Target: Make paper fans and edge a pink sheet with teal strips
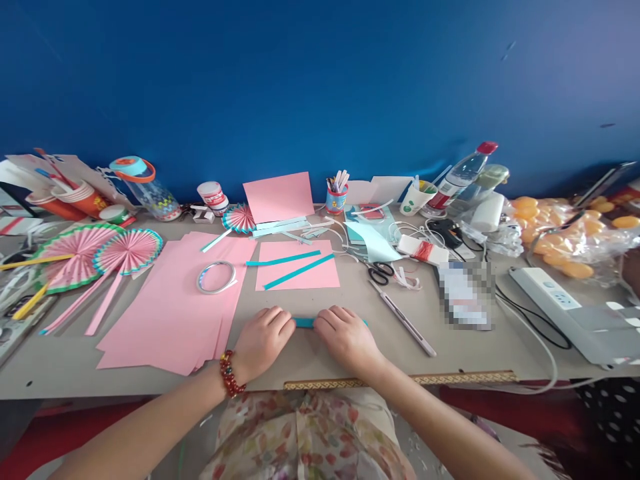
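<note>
Both my left hand [266,338] and my right hand [345,337] rest near the table's front, fingers curled over a teal paper strip [304,323]. The strip shows between them, and a bit of it sticks out past my right hand; the rest is hidden under the fingers. Behind the hands lies a pink sheet [297,273] with two loose teal strips [299,272] across it. To the left, a roll of tape [216,277] sits on a stack of pink paper [170,313]. A utility knife [406,320] lies to the right, close to black scissors [381,273].
Folded paper fans [127,252] lie at the left. Along the wall stand a water bottle [145,190], a pen tin [337,199] and a plastic bottle [463,177]. A power strip [555,300] with cables is at the right. A patterned ruler [400,381] lies along the front edge.
</note>
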`<move>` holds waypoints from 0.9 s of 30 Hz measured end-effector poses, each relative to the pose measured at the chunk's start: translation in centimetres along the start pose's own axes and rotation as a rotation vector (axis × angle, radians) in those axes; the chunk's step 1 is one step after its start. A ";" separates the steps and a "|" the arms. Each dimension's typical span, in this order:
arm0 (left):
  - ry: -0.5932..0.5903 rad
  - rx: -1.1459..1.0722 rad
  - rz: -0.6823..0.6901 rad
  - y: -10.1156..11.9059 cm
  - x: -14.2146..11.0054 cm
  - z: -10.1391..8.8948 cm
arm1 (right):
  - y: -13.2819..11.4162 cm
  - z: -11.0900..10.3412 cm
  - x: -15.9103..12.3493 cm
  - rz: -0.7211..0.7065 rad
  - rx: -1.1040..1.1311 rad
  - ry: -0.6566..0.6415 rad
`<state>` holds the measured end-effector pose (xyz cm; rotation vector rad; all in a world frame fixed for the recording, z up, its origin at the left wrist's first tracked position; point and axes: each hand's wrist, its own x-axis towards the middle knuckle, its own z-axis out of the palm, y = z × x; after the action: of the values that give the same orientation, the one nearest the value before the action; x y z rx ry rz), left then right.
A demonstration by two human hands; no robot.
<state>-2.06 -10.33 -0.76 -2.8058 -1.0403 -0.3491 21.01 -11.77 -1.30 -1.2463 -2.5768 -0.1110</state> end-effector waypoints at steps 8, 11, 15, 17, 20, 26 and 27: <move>-0.036 -0.235 -0.122 -1.2 0.4 -0.3 | -0.2 -0.8 1.7 0.091 0.081 -0.116; -0.039 -0.372 -0.207 -1.8 0.4 -0.3 | -0.4 -1.3 2.3 0.147 0.107 -0.155; -0.082 -0.495 -0.278 -2.4 0.9 -0.2 | -1.1 -1.5 3.5 0.189 0.087 -0.209; -0.112 -0.535 -0.283 -2.7 1.2 -0.3 | -1.3 -1.3 4.0 0.202 0.081 -0.234; -0.133 -0.574 -0.274 -3.5 1.3 -0.6 | -1.3 -1.2 4.5 0.224 0.086 -0.260; -0.141 -0.577 -0.275 -5.1 0.6 -1.4 | -1.0 -1.1 4.8 0.235 0.084 -0.293; -0.138 -0.581 -0.264 -5.3 0.5 -1.4 | -1.0 -1.1 4.8 0.240 0.082 -0.296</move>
<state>-5.36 -6.31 0.95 -3.2257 -1.5655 -0.5735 17.61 -8.94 1.17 -1.6338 -2.6097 0.2431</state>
